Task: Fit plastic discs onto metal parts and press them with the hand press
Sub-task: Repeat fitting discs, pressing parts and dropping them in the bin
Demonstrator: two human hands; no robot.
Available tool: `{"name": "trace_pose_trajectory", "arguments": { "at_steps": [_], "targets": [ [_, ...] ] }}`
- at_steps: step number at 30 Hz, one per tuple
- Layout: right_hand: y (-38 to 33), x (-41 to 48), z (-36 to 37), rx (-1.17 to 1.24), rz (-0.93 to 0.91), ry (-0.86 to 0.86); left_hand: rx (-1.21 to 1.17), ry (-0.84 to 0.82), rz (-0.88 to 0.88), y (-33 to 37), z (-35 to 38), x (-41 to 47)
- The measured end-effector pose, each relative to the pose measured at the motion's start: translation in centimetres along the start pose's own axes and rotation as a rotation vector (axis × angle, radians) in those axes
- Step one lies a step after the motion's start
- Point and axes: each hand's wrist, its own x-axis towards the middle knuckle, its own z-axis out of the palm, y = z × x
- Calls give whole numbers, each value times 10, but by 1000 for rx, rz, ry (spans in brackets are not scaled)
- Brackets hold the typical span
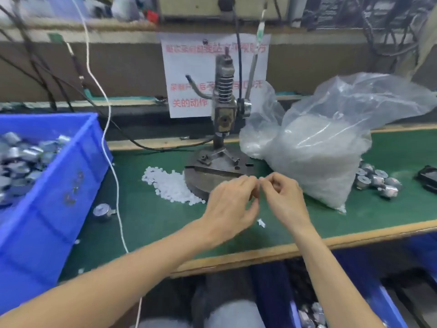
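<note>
green bench carrying a blue crate of metal parts at left, a clear bag of white pieces at right, and the hand press at far centre. left hand and right hand meet fingertip to fingertip just near of the press base, fingers curled inward (whatever they pinch is too blurred to tell). a loose pile of plastic discs lies touching the base's left side; a cluster of metal pieces sits right of the bag; a single metal part rests beside the crate.
</note>
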Motion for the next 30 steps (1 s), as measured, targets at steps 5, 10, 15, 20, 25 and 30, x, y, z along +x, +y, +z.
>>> {"name": "trace_pose_trajectory", "arguments": {
  "at_steps": [5,10,15,20,25,30],
  "targets": [
    [-65,30,72,-53,-183,-160,225,-73,-232,-63,-66,7],
    [-115,44,143,-26,-311,-279,338,-45,-324,-110,-128,-7],
    [-167,39,213,0,-453,-411,441,15,-450,-157,-191,-41],
    [-198,24,261,5,-564,-547,544,46,-776,-222,-248,-84],
    [-194,16,276,-5,-637,-586,644,-642,-1122,-283,-275,-128],
    [-205,16,287,-38,-795,-627,648,-626,-1082,-310,-256,-134]
  ]
}}
